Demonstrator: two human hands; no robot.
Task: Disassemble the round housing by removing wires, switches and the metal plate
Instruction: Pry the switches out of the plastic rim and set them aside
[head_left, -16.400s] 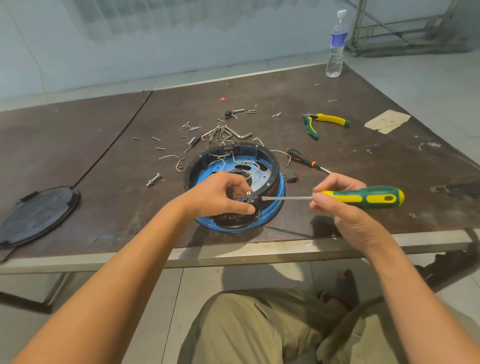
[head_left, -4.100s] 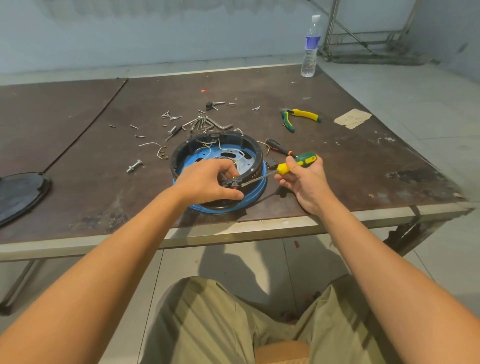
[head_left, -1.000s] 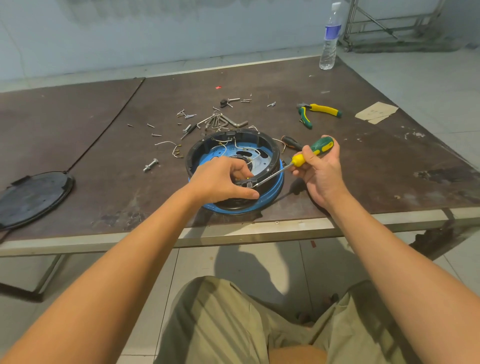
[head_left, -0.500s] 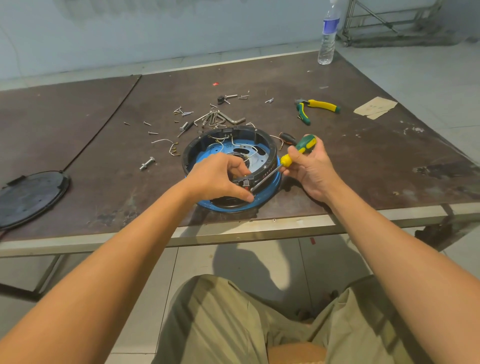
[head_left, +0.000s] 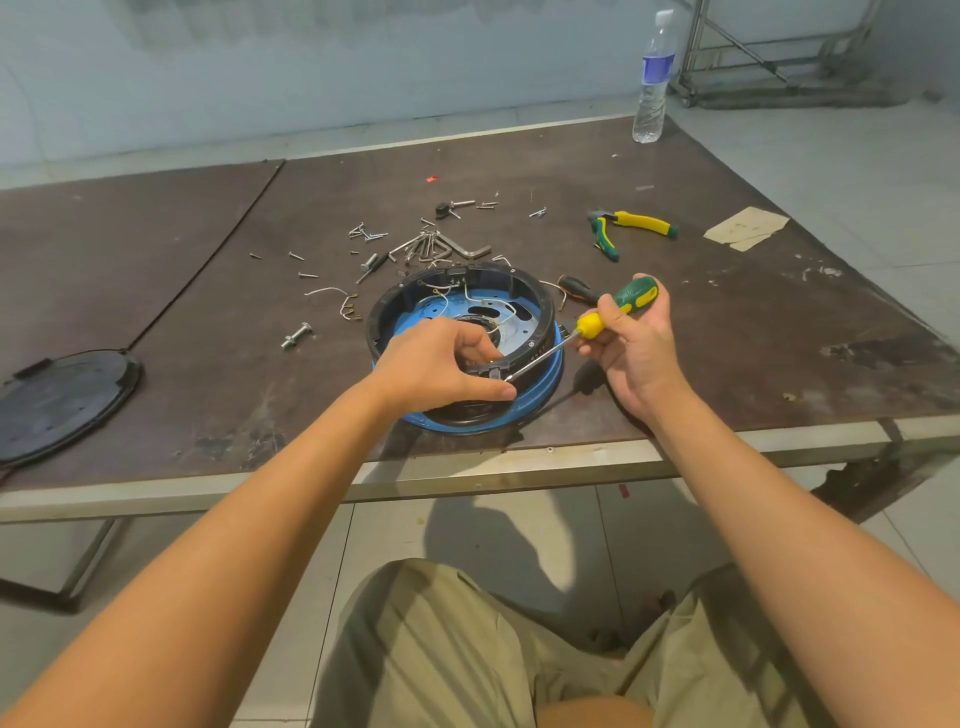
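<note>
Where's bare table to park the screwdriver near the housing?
Bare: between black lid and housing, near side of the bolt; right of the right hand, nearer than pliers. Crowded: hex keys and screws behind the housing.

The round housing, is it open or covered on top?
Open. The round housing shows its blue inner plate and white wires from above; a black round lid lies apart, far to its left.

The housing (head_left: 543, 322) is black and blue, the screwdriver (head_left: 631, 296) and pliers (head_left: 641, 222) green-and-yellow, the bottle (head_left: 653, 78) label seemingly blue.
</note>
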